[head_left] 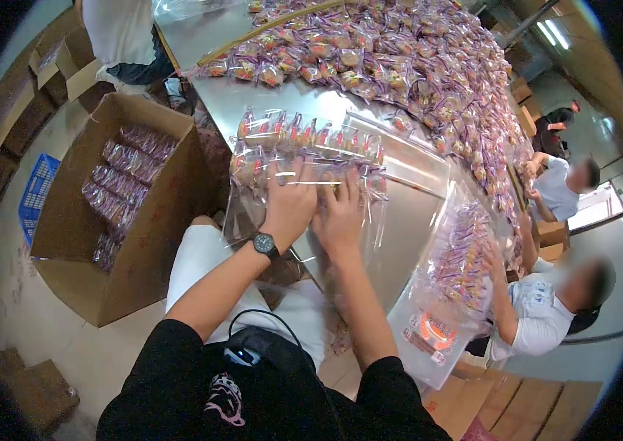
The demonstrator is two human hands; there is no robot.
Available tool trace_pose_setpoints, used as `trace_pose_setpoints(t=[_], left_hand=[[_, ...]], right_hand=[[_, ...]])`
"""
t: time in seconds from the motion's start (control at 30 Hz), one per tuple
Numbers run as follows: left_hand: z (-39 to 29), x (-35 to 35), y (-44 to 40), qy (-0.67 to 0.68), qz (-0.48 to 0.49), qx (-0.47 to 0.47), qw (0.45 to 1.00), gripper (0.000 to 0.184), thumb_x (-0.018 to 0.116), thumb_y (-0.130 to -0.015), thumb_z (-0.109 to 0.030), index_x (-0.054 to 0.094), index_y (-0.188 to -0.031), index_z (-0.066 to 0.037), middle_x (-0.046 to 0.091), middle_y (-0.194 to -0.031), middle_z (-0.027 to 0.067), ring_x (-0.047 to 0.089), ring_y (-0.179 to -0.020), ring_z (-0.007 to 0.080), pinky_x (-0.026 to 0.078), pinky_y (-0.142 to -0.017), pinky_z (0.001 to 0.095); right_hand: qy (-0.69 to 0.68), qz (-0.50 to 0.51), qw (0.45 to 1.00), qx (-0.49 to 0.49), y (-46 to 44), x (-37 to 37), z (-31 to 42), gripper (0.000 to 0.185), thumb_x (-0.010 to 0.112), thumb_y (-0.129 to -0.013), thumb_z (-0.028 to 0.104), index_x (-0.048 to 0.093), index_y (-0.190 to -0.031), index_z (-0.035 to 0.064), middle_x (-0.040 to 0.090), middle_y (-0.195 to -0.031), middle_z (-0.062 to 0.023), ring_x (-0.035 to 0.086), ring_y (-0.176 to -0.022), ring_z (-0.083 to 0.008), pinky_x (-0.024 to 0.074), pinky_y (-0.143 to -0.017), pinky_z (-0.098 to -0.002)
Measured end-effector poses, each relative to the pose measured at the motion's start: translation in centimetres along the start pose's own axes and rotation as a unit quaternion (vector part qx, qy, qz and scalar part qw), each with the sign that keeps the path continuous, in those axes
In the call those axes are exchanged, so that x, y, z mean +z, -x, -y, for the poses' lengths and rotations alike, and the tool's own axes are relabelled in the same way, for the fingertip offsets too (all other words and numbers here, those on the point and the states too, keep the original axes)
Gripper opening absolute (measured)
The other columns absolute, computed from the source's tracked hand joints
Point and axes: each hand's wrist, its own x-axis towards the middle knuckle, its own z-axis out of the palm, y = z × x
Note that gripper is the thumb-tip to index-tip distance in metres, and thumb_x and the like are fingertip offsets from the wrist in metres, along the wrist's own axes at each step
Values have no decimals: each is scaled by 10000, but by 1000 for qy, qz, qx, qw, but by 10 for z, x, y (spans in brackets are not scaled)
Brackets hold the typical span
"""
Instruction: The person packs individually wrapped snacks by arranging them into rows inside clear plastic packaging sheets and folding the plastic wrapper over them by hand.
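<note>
A clear plastic bag (304,176) on the metal table's near edge covers two rows of small wrapped packets (311,136). My left hand (291,200), with a black watch at the wrist, lies on the bag, its fingers apart over the nearer row. Beside it my right hand (341,213) touches the same bag, fingers spread and pointing away from me. Both palms face down. Behind the rows a large heap of wrapped packets (400,55) covers the far part of the table.
An open cardboard box (135,250) with packed bags stands left, near a blue crate (38,192). On the right, a co-worker (539,309) handles another filled bag (458,253) above a printed plastic sheet (429,334). Other people are farther back and at upper left.
</note>
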Motion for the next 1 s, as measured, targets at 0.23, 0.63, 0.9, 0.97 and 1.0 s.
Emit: trace_pose_setpoints(t=[0.23, 0.63, 0.9, 0.97, 1.0], left_hand=[[-3, 13, -12, 72, 45, 30, 996, 616, 690, -856, -222, 583, -1439, -55, 578, -1497, 134, 565, -1314, 284, 358, -1156, 530], [2, 21, -5, 85, 31, 12, 996, 604, 614, -904, -147, 520, -1493, -48, 606, -1474, 96, 578, -1344, 244, 282, -1153, 706], [6, 28, -2, 105, 49, 19, 993, 627, 590, -947, -172, 464, -1560, -149, 550, -1526, 124, 576, -1340, 292, 198, -1202, 708], [10, 26, -6, 127, 65, 31, 989, 634, 584, -951, -163, 448, -1570, -150, 544, -1529, 132, 584, -1327, 299, 200, -1210, 697], [12, 26, -9, 127, 67, 45, 989, 636, 577, -954, -159, 438, -1575, -143, 545, -1527, 137, 586, -1323, 299, 198, -1214, 693]], right_hand=[[-61, 35, 998, -1, -2, 0, -28, 533, 657, -855, 101, 608, -1382, 33, 600, -1456, -176, 535, -1354, -340, 354, -1151, -529], [-67, -44, 991, 110, 15, 28, -38, 359, 761, -818, 173, 711, -1150, 44, 681, -1230, -191, 589, -1207, -339, 389, -1038, -479], [-132, -117, 980, 92, 14, 11, -27, 329, 734, -826, 176, 746, -1128, 46, 711, -1131, -196, 615, -1175, -368, 425, -988, -503], [-42, -88, 994, 57, 19, 26, -34, 391, 724, -838, 193, 728, -1206, 63, 710, -1139, -186, 604, -1203, -371, 439, -971, -517], [-47, -107, 992, 53, 13, 18, -26, 433, 711, -844, 188, 708, -1264, 83, 698, -1174, -175, 587, -1235, -374, 441, -961, -528]])
